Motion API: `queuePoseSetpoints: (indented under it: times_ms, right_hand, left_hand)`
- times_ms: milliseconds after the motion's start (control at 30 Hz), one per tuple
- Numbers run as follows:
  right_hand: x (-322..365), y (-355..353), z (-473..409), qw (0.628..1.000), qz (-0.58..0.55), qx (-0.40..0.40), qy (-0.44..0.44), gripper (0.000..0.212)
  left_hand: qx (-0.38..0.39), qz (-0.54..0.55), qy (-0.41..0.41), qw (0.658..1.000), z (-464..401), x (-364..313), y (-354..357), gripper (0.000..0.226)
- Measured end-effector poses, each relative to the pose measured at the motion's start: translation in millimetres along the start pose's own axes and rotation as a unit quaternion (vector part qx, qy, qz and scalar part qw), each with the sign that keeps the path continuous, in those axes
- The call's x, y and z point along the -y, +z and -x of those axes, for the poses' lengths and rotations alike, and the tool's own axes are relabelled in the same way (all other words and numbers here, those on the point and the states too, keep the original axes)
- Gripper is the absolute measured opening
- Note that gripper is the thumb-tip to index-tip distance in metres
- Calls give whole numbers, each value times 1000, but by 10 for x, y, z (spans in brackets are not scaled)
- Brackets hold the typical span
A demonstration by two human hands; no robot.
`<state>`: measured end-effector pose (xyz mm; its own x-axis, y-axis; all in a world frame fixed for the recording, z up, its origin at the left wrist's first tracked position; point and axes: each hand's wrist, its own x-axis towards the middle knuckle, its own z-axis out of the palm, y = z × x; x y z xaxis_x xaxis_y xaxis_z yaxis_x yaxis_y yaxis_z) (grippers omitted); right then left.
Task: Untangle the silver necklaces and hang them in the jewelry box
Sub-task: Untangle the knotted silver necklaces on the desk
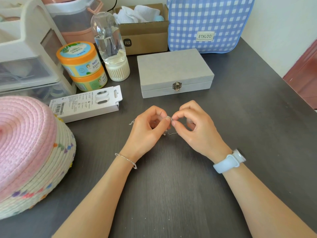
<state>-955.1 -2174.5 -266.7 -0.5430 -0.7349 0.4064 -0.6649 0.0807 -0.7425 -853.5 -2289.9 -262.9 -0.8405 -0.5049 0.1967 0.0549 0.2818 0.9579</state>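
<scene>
Silver necklaces (169, 129) hang in a tangled knot between both hands just above the dark counter (171, 186): the left hand (147, 127) and right hand (195, 127) each pinch the chains at their fingertips. Behind them sits the grey jewelry box (175, 71), latched closed.
</scene>
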Motion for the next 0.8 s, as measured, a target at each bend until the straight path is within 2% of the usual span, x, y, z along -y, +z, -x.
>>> queuePoseSetpoints:
  times_ms: [333, 500, 633, 700, 800]
  right_hand:
    - [-34, -21, -4, 998, 56, -31, 1, 5]
    - [-54, -15, -15, 998, 54, -33, 0, 5]
    - [-70, 6, -24, 999, 8, -16, 29, 9]
    - [-69, 10, -21, 999, 0, -5, 39, 11]
    - [-63, 7, -21, 999, 4, 8, 43, 9]
  left_hand:
    - [-8, -23, -14, 1000, 0, -20, -8, 7]
    - [-69, -56, -7, 996, -18, 24, 2, 7]
    - [-132, -152, 58, 978, -33, 68, 5, 8]
    - [-125, -171, 91, 973, -27, 70, 6, 3]
    - [-99, -206, 114, 967, -13, 87, 22, 12]
